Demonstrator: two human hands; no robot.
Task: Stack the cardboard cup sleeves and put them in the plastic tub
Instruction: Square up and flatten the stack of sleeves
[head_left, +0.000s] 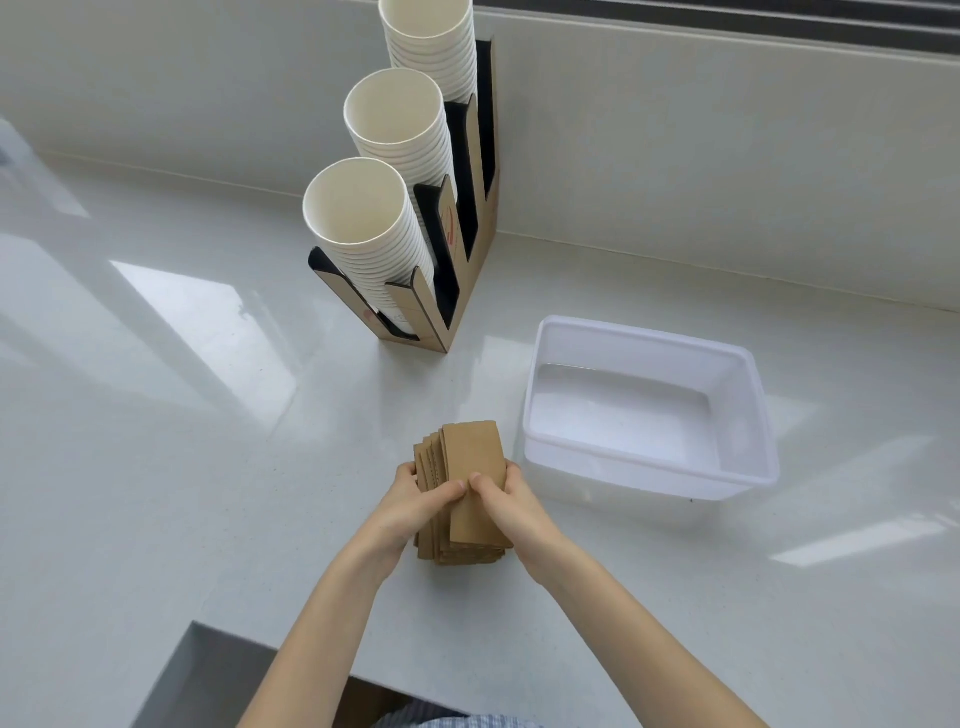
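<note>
The white countertop (208, 467) spreads out under me, glossy, with pale patches of window light on it, and it runs back to a light wall. On it, up ahead and a little to my left, stands a cardboard cup holder (470, 260) with three stepped slots, each holding a tall stack of white paper cups (363, 218) tilted toward me.

To my right sits the plastic tub (727, 467) — translucent white, rectangular, open at the top, nothing in it that I can see. It rests flat on the counter, just beside my right hand but not touching it.

In front of me, between my hands, is the stack of cardboard cup sleeves (472, 452) — brown, flattened, resting on the counter with their long sides running away from me. The layers on the left edge are fanned out a little, not flush.

My left hand (410, 506) presses against the left side of the stack, thumb laid over the top sleeve. My right hand (501, 499) closes on the right side, thumb on top as well, its tip nearly meeting the left thumb. Both sets of fingers are clamped on the sleeves, which remain outside the tub.
</note>
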